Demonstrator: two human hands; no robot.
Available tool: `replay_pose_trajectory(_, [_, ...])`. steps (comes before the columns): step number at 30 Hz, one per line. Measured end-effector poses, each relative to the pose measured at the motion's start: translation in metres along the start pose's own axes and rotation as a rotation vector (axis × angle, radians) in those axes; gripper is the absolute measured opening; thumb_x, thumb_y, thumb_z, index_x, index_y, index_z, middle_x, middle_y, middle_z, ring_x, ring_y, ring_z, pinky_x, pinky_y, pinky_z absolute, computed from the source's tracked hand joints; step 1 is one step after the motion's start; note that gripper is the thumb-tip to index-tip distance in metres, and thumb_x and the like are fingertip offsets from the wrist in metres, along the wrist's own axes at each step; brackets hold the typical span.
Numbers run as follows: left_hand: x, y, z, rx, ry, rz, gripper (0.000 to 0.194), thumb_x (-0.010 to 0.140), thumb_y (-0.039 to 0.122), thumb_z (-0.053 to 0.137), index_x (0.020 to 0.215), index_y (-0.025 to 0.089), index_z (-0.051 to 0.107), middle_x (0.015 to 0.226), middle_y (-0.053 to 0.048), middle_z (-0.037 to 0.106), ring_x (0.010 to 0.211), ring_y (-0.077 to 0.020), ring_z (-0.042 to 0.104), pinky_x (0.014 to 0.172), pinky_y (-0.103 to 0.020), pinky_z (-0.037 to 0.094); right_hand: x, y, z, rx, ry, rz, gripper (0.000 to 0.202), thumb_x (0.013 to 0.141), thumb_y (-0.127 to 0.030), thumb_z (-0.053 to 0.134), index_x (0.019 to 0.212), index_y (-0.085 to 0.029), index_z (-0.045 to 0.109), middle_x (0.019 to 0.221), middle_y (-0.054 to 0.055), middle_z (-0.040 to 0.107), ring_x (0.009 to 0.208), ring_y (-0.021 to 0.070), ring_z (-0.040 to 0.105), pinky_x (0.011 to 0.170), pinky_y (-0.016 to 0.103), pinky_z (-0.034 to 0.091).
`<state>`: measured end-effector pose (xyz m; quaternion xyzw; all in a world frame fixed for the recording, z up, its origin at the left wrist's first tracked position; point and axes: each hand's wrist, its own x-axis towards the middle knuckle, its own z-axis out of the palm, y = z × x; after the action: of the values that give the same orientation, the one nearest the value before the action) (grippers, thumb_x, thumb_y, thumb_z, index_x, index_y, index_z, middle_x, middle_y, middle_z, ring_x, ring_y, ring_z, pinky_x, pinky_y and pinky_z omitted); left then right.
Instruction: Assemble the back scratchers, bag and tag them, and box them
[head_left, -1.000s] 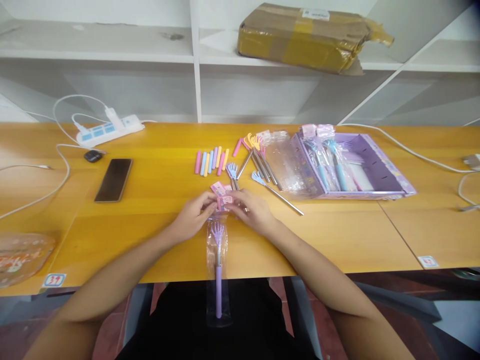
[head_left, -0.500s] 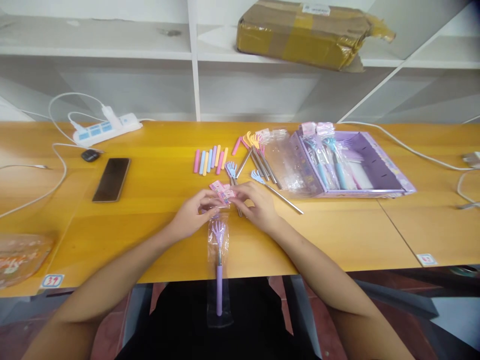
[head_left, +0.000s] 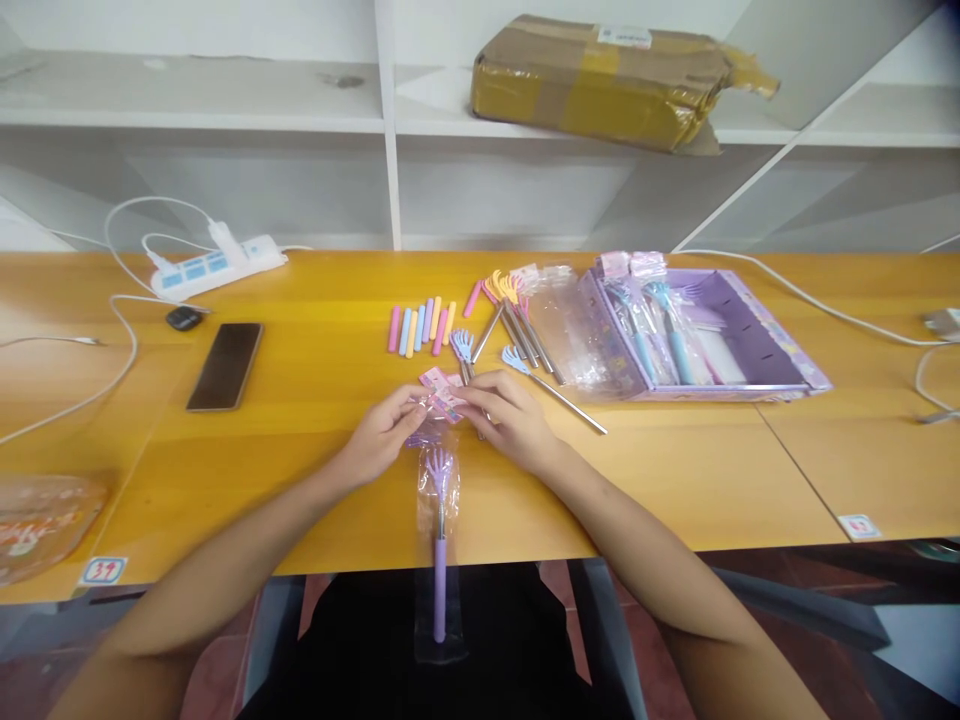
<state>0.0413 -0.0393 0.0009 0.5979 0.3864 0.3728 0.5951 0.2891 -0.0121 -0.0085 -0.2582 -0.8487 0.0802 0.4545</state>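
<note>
Left hand (head_left: 380, 437): pinching clear plastic (head_left: 430, 428)
Right hand (head_left: 516, 422): pinching pink card (head_left: 445, 394)
Purple back scratcher (head_left: 440, 585): bagged, just below the hands, spanning the bench (head_left: 330, 535) edge

Yellow-brown wooden table (head_left: 675, 480): spread across the view | white shelving (head_left: 202, 95): set behind the table, split by upright dividers (head_left: 389, 150) | reddish tiled floor (head_left: 223, 660): glimpsed beneath the table | light: evenly cast, softly reflected on the table
</note>
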Motion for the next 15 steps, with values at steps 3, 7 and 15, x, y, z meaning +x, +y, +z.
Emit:
replay_pose_trajectory(3, [-0.0006,0.0015,0.0017,-0.049,-0.029,-0.012,0.036,0.105,0.043,0.064,0.133,0.02,0.059,0.123,-0.011,0.079,0.111,-0.0249,0.076,0.103,-0.042,0.058,-0.0001,0.0002,0.0002,0.004,0.011,-0.012,0.053,0.101,-0.013,0.069,0.15,-0.029,0.06,0.114,0.01,0.07,0.103,0.0226,0.073,0.088,0.036,0.065])
replay_pose_trajectory(7, [0.0005,0.0002,0.0018,-0.086,-0.025,-0.029,0.036,0.105,0.043,0.065,0.131,0.019,0.058,0.121,-0.012,0.08,0.112,-0.0263,0.078,0.104,-0.044,0.059,0.0009,-0.0001,-0.0018,0.029,-0.004,0.003,0.048,0.101,-0.016,0.07,0.147,-0.028,0.062,0.116,0.011,0.072,0.105,0.0239,0.074,0.09,0.038,0.065])
replay_pose_trajectory(15, [0.0007,-0.001,0.0014,-0.118,-0.028,-0.025,0.035,0.106,0.042,0.062,0.132,0.02,0.059,0.126,-0.012,0.078,0.114,-0.0271,0.078,0.106,-0.045,0.058,0.001,0.0016,-0.0004,0.13,-0.02,-0.003,0.046,0.099,-0.017,0.073,0.143,-0.029,0.064,0.117,0.01,0.075,0.107,0.0231,0.075,0.09,0.039,0.066])
